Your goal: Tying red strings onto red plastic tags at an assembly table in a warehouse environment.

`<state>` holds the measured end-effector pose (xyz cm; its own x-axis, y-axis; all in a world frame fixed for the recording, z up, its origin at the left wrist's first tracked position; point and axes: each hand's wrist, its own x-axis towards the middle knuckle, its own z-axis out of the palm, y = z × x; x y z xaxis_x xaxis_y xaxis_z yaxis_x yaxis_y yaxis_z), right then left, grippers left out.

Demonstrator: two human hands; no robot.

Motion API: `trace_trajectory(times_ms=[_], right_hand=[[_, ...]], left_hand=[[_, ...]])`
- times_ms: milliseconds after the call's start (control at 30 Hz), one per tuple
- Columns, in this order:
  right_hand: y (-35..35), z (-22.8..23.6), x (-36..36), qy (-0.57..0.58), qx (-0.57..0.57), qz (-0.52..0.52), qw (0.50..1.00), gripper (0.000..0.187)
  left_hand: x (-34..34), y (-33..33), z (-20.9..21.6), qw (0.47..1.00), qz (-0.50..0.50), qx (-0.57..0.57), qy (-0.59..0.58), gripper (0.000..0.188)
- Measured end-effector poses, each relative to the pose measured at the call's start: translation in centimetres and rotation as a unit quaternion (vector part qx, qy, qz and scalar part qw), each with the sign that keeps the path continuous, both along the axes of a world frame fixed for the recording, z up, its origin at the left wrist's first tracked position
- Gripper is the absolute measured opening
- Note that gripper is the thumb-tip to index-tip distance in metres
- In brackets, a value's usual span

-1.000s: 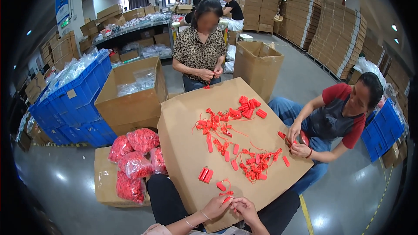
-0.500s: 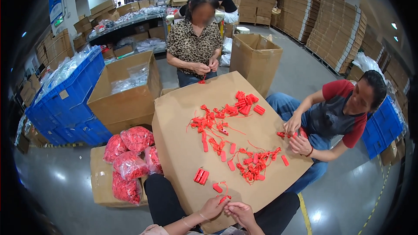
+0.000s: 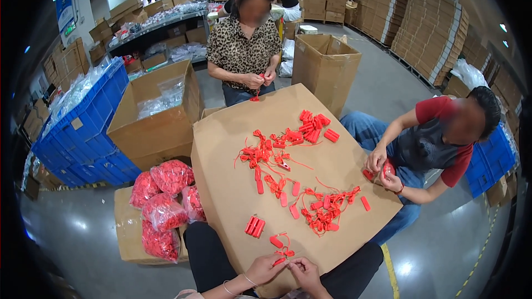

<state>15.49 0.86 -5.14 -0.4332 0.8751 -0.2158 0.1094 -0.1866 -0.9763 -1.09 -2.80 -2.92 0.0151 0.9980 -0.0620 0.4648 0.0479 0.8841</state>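
Note:
My left hand (image 3: 265,270) pinches a small, elongated red plastic piece (image 3: 279,261) at the near edge of the box top. Close against it, my right hand (image 3: 306,275) has thumb and fingertips pressed together; whatever lies between them is too small to make out. Just beyond my fingers lies a bundled red cord (image 3: 285,252), and a flat red tag (image 3: 276,242) rests beside it. Left of these sits a row of red plastic tubes (image 3: 255,226). Farther off spreads a tangled pile of red corded pieces (image 3: 323,210).
The large cardboard box (image 3: 221,199) serves as a tabletop. Across it a person in a leopard-print shirt (image 3: 245,50) handles a red piece; at right, another person (image 3: 438,138) does too. Bags of red pieces (image 3: 166,210) sit at left near an open carton (image 3: 158,138) and blue crates (image 3: 83,133).
My hands have shifted slightly left, and the red cord bundle now shows beyond my fingers. The person at right has drawn their red pieces nearer the box edge.

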Motion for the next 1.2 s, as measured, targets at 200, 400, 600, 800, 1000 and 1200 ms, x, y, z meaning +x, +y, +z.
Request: trace_trajectory(times_ms=[200,400,600,800,1000,1200], right_hand=[[-0.1,0.6,0.4,-0.014,0.068,0.003,0.998,0.010],[-0.3,1.8,0.3,-0.069,0.129,0.002,0.989,0.013],[-0.2,1.4,1.0,-0.070,0.198,0.001,0.978,0.012],[0.1,1.9,2.0,-0.125,0.210,-0.006,0.970,0.008],[0.8,2.0,2.5,-0.130,0.290,-0.037,0.947,0.007],[1.0,0.5,2.7,-0.101,0.272,-0.030,0.956,0.011]], left_hand=[[0.6,0.0,-0.8,0.999,-0.008,0.021,0.029,0.021],[0.8,0.0,-0.4,1.000,0.026,-0.015,-0.009,0.024],[0.4,0.1,-1.6,0.996,0.030,-0.046,-0.065,0.021],[-0.3,0.4,-1.8,0.951,0.078,-0.158,-0.254,0.018],[0.6,0.4,2.1,0.908,0.138,-0.235,-0.319,0.014],[0.5,0.3,0.6,0.935,0.088,-0.200,-0.280,0.012]])
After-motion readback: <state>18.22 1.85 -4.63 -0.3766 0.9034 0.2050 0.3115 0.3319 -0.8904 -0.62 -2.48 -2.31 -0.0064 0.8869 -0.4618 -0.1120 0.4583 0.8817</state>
